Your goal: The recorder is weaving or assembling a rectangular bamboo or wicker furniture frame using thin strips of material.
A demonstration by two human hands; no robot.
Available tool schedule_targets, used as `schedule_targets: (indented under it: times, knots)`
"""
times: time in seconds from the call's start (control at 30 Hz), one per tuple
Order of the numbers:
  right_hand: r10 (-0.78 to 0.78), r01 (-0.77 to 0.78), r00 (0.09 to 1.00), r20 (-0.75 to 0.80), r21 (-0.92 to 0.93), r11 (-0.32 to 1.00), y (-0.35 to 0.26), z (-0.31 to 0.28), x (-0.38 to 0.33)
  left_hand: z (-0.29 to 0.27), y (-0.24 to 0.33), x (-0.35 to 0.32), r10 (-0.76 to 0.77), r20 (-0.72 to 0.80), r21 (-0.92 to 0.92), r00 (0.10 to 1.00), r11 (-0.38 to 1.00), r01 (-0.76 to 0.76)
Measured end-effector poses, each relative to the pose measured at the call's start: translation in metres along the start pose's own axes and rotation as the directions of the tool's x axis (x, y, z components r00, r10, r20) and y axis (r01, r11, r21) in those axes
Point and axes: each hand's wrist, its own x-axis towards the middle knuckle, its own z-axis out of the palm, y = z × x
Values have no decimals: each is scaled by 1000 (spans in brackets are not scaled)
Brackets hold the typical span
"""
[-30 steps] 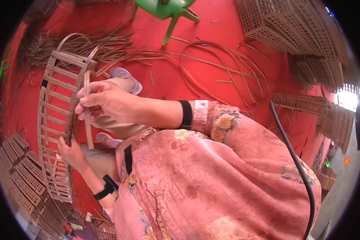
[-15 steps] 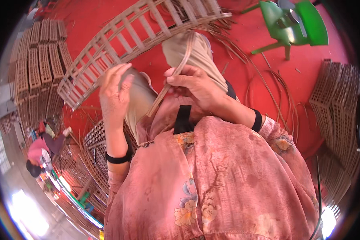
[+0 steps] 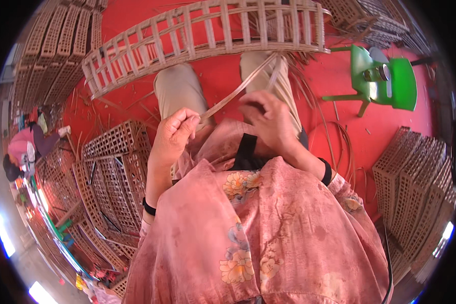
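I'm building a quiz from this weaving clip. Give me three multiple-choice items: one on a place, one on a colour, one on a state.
1. Where is the long lattice frame?
A. across the knees, beyond the hands
B. behind the person
C. on the chair

2. What colour is the small chair?
A. blue
B. green
C. white

3. What is the left hand doing?
A. resting flat and open
B. pinching a thin strip
C. holding a knife

Answers:
1 A, the frame spans the top of the view above both legs.
2 B, its seat and legs are bright green on the red floor.
3 B, the fingers close on the strip, which runs up to the frame, the right hand beside it.
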Motion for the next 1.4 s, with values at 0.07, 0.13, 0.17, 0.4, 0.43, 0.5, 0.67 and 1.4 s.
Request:
schedule_targets:
  times: [0.07,0.13,0.17,0.4,0.43,0.5,0.67,1.4]
  knots:
    - [-53,39,985,-166,-86,996,-5,-9,6,-4,-2,-1,2,-2,-48,1000,999,-2]
    - [-116,74,980,-161,-244,967,-5,-12,12,-5,-3,-1,-49,8,-127,999,991,49]
    - [-93,62,980,-179,-168,984,-2,-12,13,-6,-5,-1,-48,12,-136,999,989,49]
    - [467,-230,789,-400,512,828,87,-44,23,-13,-16,-7,-95,-95,-184,991,980,76]
    - [658,-277,693,-293,735,619,103,-48,26,-16,-20,-8,-105,-99,-186,990,979,85]
    - [707,-276,671,-226,808,520,121,-65,23,-15,-22,-1,-96,-80,-194,992,978,79]
    - [741,-264,670,-38,921,286,124,-75,17,-14,-23,0,-116,-163,-156,980,984,91]
    - [-428,371,896,-121,-327,869,-11,-119,13,70,80,54,-145,109,42,983,989,142]
